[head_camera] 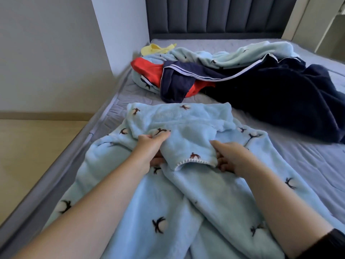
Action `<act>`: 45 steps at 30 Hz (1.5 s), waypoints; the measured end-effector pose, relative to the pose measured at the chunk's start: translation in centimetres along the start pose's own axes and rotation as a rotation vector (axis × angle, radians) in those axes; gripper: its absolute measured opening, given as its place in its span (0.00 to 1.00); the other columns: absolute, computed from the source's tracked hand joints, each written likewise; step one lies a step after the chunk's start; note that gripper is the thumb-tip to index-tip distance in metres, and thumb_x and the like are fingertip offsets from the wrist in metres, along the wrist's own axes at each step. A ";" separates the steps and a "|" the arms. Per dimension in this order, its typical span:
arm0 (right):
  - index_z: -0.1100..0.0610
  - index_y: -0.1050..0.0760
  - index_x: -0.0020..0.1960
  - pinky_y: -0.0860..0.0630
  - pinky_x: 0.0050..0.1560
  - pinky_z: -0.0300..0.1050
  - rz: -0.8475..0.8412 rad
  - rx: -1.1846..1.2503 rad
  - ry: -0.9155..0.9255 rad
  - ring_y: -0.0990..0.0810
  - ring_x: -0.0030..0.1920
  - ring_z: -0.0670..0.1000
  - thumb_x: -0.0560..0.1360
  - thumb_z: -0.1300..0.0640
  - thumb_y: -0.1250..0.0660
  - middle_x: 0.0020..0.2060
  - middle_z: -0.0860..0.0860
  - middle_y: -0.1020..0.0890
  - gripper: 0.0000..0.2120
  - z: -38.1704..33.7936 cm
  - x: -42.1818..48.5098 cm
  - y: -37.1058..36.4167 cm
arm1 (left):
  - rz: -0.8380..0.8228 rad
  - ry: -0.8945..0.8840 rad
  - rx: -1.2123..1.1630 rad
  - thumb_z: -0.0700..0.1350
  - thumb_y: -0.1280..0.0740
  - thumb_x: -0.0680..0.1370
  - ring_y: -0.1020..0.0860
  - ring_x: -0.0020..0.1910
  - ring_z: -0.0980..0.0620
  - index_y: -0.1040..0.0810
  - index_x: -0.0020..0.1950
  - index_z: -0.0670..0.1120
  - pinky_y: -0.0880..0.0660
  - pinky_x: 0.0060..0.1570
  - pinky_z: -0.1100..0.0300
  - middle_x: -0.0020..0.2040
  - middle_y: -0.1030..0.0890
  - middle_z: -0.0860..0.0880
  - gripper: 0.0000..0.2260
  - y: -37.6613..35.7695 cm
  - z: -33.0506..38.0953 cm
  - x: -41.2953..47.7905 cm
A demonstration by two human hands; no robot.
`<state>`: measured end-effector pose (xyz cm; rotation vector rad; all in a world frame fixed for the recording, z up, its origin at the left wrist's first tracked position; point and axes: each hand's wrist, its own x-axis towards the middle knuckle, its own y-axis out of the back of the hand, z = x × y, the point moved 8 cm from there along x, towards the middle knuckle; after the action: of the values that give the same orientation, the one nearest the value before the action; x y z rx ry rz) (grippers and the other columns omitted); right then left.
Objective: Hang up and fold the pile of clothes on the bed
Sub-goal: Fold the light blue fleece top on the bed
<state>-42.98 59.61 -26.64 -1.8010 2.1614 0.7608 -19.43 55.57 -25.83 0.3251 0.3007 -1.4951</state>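
Left hand (152,146) and right hand (230,156) pinch the turned-over flap of a pale blue fleece garment (179,193) spread on the grey quilted mattress (308,165) — pulling it taut and square should keep the fold neat; a pile of navy, red and yellow clothes (261,86) lies near the dark padded headboard (214,15)

Fingertips of the left hand (150,148) and right hand (232,156) are partly hidden under the blue fleece (186,195), which runs off the bottom edge. The right edge cuts the navy garment (280,103).
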 end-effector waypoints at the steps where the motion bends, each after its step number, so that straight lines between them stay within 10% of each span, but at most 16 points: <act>1: 0.58 0.29 0.32 0.34 0.22 0.39 0.008 -0.006 0.049 0.33 0.21 0.50 0.76 0.52 0.33 0.23 0.53 0.30 0.17 -0.3 -0.2 -0.1 | -0.006 0.004 -0.034 0.49 0.26 0.70 0.18 0.45 0.44 0.29 0.66 0.46 0.22 0.33 0.55 0.54 0.19 0.42 0.26 -0.4 -0.1 -0.1; 6: 0.59 0.29 0.32 0.34 0.22 0.38 0.095 0.302 0.226 0.33 0.20 0.51 0.72 0.62 0.36 0.22 0.52 0.32 0.09 -3.0 -1.7 1.2 | 0.198 -0.329 0.188 0.45 0.32 0.73 0.23 0.44 0.57 0.24 0.55 0.56 0.27 0.40 0.64 0.47 0.21 0.55 0.12 1.4 4.3 -1.7; 10: 0.59 0.34 0.32 0.35 0.33 0.42 0.300 -0.727 0.223 0.31 0.28 0.52 0.71 0.56 0.42 0.27 0.50 0.28 0.11 -3.4 -2.8 1.8 | 0.422 -0.651 0.913 0.51 0.40 0.78 0.28 0.39 0.49 0.22 0.42 0.54 0.36 0.33 0.59 0.41 0.22 0.52 0.09 1.9 7.6 -3.5; 13: 0.57 0.35 0.34 0.39 0.32 0.45 0.418 -0.926 0.441 0.32 0.33 0.53 0.76 0.54 0.44 0.32 0.51 0.29 0.13 -4.6 -3.8 0.2 | 0.348 -0.879 0.981 0.48 0.40 0.80 0.32 0.64 0.43 0.23 0.64 0.47 0.34 0.60 0.52 0.65 0.26 0.44 0.15 -0.5 7.9 -3.1; 16: 0.58 0.28 0.60 0.34 0.57 0.53 0.559 -0.858 0.886 0.31 0.61 0.59 0.78 0.54 0.44 0.61 0.56 0.27 0.14 -6.8 -5.3 -1.2 | 0.180 -0.900 1.268 0.57 0.46 0.80 0.51 0.77 0.44 0.43 0.77 0.53 0.51 0.72 0.44 0.78 0.46 0.46 0.26 -2.9 5.9 -1.0; 19: 0.49 0.42 0.76 0.55 0.74 0.56 0.287 -0.940 0.730 0.47 0.76 0.50 0.81 0.46 0.49 0.76 0.47 0.43 0.24 -4.0 -1.3 -2.1 | 0.042 -0.731 1.494 0.66 0.57 0.76 0.62 0.77 0.48 0.59 0.77 0.59 0.60 0.73 0.42 0.79 0.59 0.53 0.31 -2.7 1.9 2.4; 25: 0.48 0.26 0.54 0.47 0.68 0.60 0.268 -0.896 0.482 0.30 0.62 0.48 0.79 0.42 0.56 0.52 0.44 0.23 0.21 -1.9 3.1 0.3 | 0.086 -0.593 1.464 0.67 0.63 0.74 0.54 0.77 0.52 0.50 0.78 0.54 0.57 0.73 0.46 0.79 0.52 0.54 0.35 -1.5 1.4 4.3; 28: 0.54 0.29 0.32 0.36 0.58 0.55 0.494 -1.084 0.548 0.26 0.43 0.52 0.79 0.45 0.58 0.31 0.48 0.26 0.26 -5.6 2.7 0.4 | 0.235 -0.740 1.464 0.62 0.54 0.79 0.35 0.68 0.47 0.28 0.68 0.50 0.38 0.64 0.49 0.70 0.30 0.49 0.27 -2.1 4.4 3.6; 32: 0.61 0.26 0.39 0.35 0.47 0.52 0.652 -0.963 0.892 0.27 0.48 0.60 0.78 0.55 0.46 0.41 0.59 0.22 0.16 -12.4 2.7 -1.8 | 0.280 -1.078 1.407 0.55 0.42 0.79 0.36 0.70 0.44 0.30 0.68 0.46 0.36 0.64 0.46 0.72 0.33 0.46 0.21 -4.2 9.9 4.0; 36: 0.57 0.35 0.72 0.44 0.71 0.54 0.312 -0.988 0.820 0.37 0.71 0.57 0.81 0.48 0.46 0.71 0.55 0.32 0.23 -13.5 8.8 -6.0 | -0.001 -0.673 1.585 0.65 0.49 0.79 0.54 0.77 0.49 0.52 0.78 0.54 0.55 0.72 0.42 0.79 0.52 0.52 0.32 -2.3 8.5 10.6; 45: 0.48 0.47 0.77 0.51 0.72 0.59 0.022 -1.226 0.292 0.44 0.76 0.55 0.59 0.17 0.53 0.76 0.50 0.41 0.55 -10.4 16.1 -3.1 | -0.237 -0.308 1.543 0.75 0.41 0.68 0.45 0.76 0.46 0.52 0.78 0.56 0.45 0.73 0.46 0.78 0.45 0.50 0.46 2.0 5.5 16.2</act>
<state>-41.95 40.22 -26.52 -2.4566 1.9545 2.2906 -16.56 38.60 -27.00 1.2667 -1.1818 -1.7192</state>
